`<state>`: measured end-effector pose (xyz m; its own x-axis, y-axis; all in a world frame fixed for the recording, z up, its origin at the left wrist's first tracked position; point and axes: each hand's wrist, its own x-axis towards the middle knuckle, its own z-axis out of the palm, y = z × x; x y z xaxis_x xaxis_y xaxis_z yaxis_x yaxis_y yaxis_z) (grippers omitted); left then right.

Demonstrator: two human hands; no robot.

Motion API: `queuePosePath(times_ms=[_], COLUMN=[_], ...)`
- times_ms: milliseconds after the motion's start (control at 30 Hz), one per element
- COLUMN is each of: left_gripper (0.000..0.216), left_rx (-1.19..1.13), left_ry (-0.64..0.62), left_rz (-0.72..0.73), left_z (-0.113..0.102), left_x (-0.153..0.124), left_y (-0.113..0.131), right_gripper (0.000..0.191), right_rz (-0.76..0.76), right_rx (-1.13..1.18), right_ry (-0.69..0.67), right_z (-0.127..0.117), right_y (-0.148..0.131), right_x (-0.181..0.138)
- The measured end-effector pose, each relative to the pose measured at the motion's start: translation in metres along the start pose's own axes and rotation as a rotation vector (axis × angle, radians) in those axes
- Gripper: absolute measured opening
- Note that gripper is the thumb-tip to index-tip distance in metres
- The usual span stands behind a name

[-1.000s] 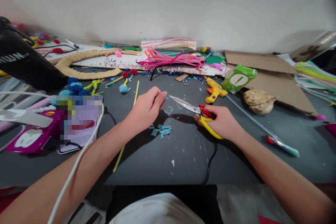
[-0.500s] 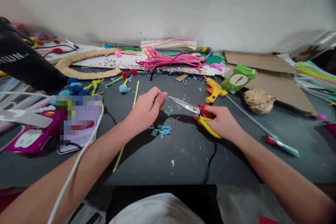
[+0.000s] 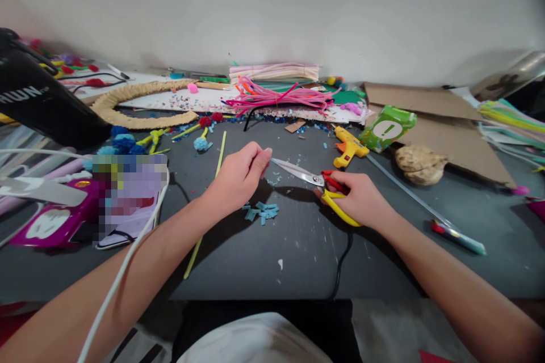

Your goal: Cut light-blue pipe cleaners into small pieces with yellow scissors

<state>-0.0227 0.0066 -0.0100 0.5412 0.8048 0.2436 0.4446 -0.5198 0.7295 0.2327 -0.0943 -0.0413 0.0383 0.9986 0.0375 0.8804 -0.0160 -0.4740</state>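
Observation:
My right hand (image 3: 361, 199) grips scissors (image 3: 317, 184) with red and yellow handles, their closed blades pointing left toward my left hand. My left hand (image 3: 238, 176) hovers over the dark table (image 3: 298, 249) with its fingers pinched together; what the pinch holds is too small to name. Just below and between both hands lies a small heap of blue cut pieces (image 3: 260, 211). A long yellow-green stick (image 3: 208, 204) runs under my left forearm.
A yellow glue gun (image 3: 348, 146), a green packet (image 3: 386, 127) and cardboard (image 3: 443, 119) lie to the right. Pink pipe cleaners (image 3: 276, 96) and a woven ring (image 3: 136, 103) sit at the back. A black device (image 3: 38, 102) and purple box (image 3: 85, 204) stand left.
Almost nothing has changed; the scissors' blades and my left hand's pinch have stayed in place, with only a slight shift of the view.

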Motion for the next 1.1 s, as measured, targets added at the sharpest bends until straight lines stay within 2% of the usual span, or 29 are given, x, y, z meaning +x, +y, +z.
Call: queuePosePath(times_ms=[200, 433, 767, 967, 1100], left_gripper=[0.038, 0.040, 0.040, 0.039, 0.039], left_rx=[-0.001, -0.023, -0.006, -0.029, -0.025], left_ry=[-0.004, 0.005, 0.003, 0.010, 0.002], left_rz=[-0.009, -0.014, -0.001, 0.000, -0.001], left_z=[-0.0002, -0.0014, -0.0004, 0.0005, 0.0001], left_x=[0.0002, 0.0000, -0.0002, 0.0003, 0.0010], left_y=[-0.0005, 0.0003, -0.0025, -0.0040, -0.0062], right_gripper=[0.027, 0.037, 0.032, 0.038, 0.031], right_rz=[0.004, 0.027, 0.025, 0.003, 0.042], right_rx=[-0.038, -0.003, -0.043, -0.073, -0.037], right_ry=[0.000, -0.005, -0.010, 0.005, -0.004], right_z=[-0.0010, -0.0015, 0.0000, -0.0016, -0.0013], right_y=[0.0008, -0.0008, 0.0001, -0.0016, -0.0003], right_x=[0.0019, -0.0004, -0.0002, 0.0013, 0.0008])
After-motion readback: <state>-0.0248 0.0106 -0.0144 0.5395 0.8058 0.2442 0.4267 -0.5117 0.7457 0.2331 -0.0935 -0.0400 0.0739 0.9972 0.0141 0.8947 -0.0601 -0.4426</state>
